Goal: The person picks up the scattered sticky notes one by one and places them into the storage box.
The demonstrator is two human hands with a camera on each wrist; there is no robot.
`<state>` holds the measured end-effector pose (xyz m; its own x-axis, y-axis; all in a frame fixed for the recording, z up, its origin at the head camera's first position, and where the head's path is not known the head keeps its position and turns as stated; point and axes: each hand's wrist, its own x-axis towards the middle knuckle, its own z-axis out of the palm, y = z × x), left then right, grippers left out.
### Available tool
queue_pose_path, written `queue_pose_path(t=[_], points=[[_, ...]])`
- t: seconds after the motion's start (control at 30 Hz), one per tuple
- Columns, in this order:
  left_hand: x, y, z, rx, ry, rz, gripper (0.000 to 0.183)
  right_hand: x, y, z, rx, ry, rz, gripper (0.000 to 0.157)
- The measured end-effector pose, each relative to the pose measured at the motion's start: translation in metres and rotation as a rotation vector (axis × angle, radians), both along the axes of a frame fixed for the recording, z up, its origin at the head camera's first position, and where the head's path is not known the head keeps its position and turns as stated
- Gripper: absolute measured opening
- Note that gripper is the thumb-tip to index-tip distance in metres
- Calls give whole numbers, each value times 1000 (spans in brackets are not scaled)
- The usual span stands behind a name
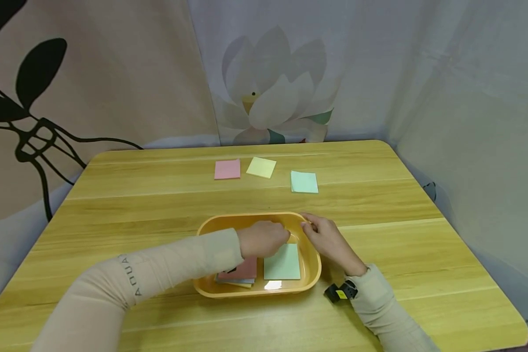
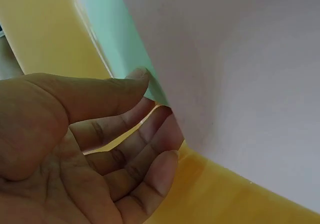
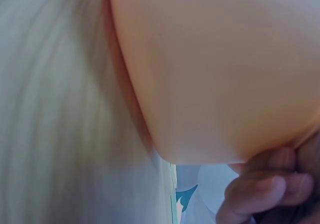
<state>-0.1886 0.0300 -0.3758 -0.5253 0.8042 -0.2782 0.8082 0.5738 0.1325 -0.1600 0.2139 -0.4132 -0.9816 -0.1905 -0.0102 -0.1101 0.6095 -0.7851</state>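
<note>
Head view: left hand (image 1: 264, 238) pinches green pad (image 1: 282, 264), right hand (image 1: 330, 242) grips orange tray (image 1: 310, 274), long axis sideways

Orange-yellow basin (image 1: 309, 266), glossy and round-cornered, stood upright on table (image 1: 400, 244), long sides running left to right. Square pale-green notepad (image 1: 282, 266) lay in its right half, rear left corner hidden from above.

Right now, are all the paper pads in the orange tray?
No: a pink pad, a yellow pad and a pale green pad lie on the table beyond the tray.
</note>
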Motion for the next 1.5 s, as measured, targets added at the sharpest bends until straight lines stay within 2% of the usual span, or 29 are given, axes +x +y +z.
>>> queue_pose_path(t=[0.2,0.33,0.43,0.53,0.63,0.7,0.8,0.9,1.07,1.27,1.5], points=[[0,2,-1,-37,104,-71,12,0,0,0,-1,2,-4,35],[-2,3,8,-52,51,-62,11,0,0,1,7,0,-5,36],[-6,5,20,-61,-4,-45,8,0,0,2,14,-5,-8,37],[-14,8,35,-35,-31,-27,16,0,0,3,21,-5,-14,38],[-24,12,48,15,-35,0,20,-1,0,1,34,16,-8,39],[-31,13,53,34,0,16,19,-2,0,0,45,31,-3,38],[-43,15,57,54,43,38,18,-2,1,-2,56,55,2,37],[-55,18,60,61,51,73,20,-2,1,-1,58,62,-1,36],[-77,26,58,50,29,144,23,-2,2,-1,44,46,2,36],[-105,35,52,101,-42,216,24,-2,1,-2,32,27,-3,39],[-127,48,49,142,-122,264,27,-1,2,-1,28,15,-14,39]])
